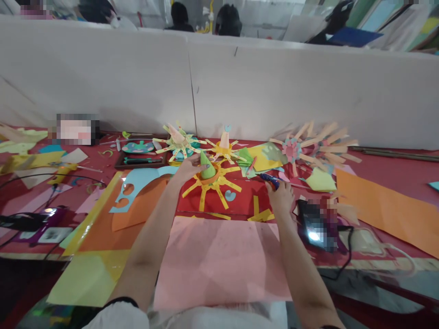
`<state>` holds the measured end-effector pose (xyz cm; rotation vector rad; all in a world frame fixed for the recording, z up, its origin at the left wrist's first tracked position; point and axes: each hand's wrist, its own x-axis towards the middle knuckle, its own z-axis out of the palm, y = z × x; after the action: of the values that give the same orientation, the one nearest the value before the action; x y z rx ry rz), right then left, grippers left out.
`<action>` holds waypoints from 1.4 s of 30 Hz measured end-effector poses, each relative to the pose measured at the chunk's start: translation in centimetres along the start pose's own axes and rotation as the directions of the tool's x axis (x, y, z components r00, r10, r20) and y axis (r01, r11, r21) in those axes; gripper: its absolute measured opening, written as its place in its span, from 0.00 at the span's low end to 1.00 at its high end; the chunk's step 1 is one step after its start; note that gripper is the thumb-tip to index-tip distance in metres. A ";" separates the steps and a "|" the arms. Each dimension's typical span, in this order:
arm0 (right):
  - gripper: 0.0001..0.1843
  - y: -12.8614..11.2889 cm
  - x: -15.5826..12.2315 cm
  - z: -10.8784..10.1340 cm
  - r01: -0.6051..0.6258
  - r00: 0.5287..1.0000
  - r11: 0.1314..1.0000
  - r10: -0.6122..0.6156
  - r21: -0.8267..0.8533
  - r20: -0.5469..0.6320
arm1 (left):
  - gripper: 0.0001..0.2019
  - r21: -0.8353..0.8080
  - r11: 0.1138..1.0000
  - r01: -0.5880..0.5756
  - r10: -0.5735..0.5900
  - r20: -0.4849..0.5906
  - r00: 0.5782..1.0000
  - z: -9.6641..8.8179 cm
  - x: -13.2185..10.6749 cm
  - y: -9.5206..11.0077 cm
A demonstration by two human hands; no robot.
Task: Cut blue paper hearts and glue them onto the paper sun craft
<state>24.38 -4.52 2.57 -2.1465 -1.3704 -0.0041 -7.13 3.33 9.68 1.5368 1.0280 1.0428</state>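
Note:
My left hand [187, 170] is at a green paper cone [206, 167], its fingers closed about the cone's side. The cone stands upright in an orange paper ring, from which yellow paper strips [224, 183] fan out like rays over the red table. To the right, my right hand [281, 197] reaches forward with its fingers on a slim dark blue patterned object [270, 180], whose kind I cannot make out. A small light blue paper cutout [230, 195] lies between my hands. Closest to me is a large pink paper sheet [222, 260].
Similar rayed paper pieces [224, 145] stand along the white partition [274, 87]. At left are a tray of pens [144, 161] and orange paper in a yellow folder [103, 228]. A device with a lit screen [317, 228] and orange paper [387, 205] lie at right.

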 end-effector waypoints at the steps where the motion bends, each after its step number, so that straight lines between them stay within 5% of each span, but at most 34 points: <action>1: 0.22 -0.6 -0.1 0.1 0.031 0.999 0.994 -0.030 0.108 -0.015 | 0.27 -0.019 1.000 -0.006 0.007 0.020 1.000 0.0 0.0 0.6; 3: 0.20 -2.2 -0.2 0.3 0.054 0.995 0.926 -0.080 0.374 0.052 | 0.26 -0.029 0.999 -0.031 0.033 0.065 0.997 0.1 0.1 1.6; 6: 0.23 -4.9 -0.6 0.8 -0.144 0.926 0.752 -0.126 0.643 0.355 | 0.23 -0.010 0.997 -0.074 0.074 0.157 0.985 0.6 0.1 2.5; 11: 0.19 -7.0 -2.2 2.0 -0.485 0.738 0.494 -0.212 0.722 0.641 | 0.21 0.039 0.998 -0.042 0.028 0.318 0.948 1.4 -0.7 1.6; 14: 0.13 -6.7 -3.1 3.0 -0.556 0.697 0.442 -0.213 0.704 0.685 | 0.25 0.209 0.978 0.007 -0.046 0.183 0.982 1.8 -2.1 0.0; 19: 0.11 -6.1 -3.9 4.4 -0.564 0.715 0.439 -0.164 0.699 0.679 | 0.32 0.267 0.947 0.181 -0.120 -0.227 0.966 3.7 -4.9 -2.0; 24: 0.10 -7.0 -4.1 3.9 -0.524 0.739 0.443 -0.188 0.728 0.647 | 0.29 0.328 0.937 0.121 0.008 -0.364 0.931 6.4 -4.9 -2.6; 29: 0.15 -6.8 -4.0 2.3 -0.346 0.798 0.516 -0.277 0.783 0.535 | 0.13 0.221 0.956 0.196 -0.064 -0.492 0.868 6.4 -3.7 -2.3; 33: 0.19 -5.3 -3.3 2.1 -0.132 0.868 0.715 -0.252 0.686 0.429 | 0.15 0.112 0.993 0.048 0.005 -0.432 0.902 4.6 -2.8 -1.1; 37: 0.13 -4.8 -3.5 3.1 0.028 0.869 0.900 -0.237 0.434 0.435 | 0.16 0.185 0.983 -0.017 0.074 -0.306 0.949 3.6 -2.0 -0.4; 42: 0.14 -5.9 -5.1 4.2 0.221 0.868 0.939 -0.313 0.265 0.386 | 0.24 0.248 0.969 0.002 0.036 -0.149 0.988 3.5 -1.8 -1.1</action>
<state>15.88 -4.99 0.36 -1.8234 -1.8179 0.5076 -4.40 0.92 7.83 1.6875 1.2932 1.0892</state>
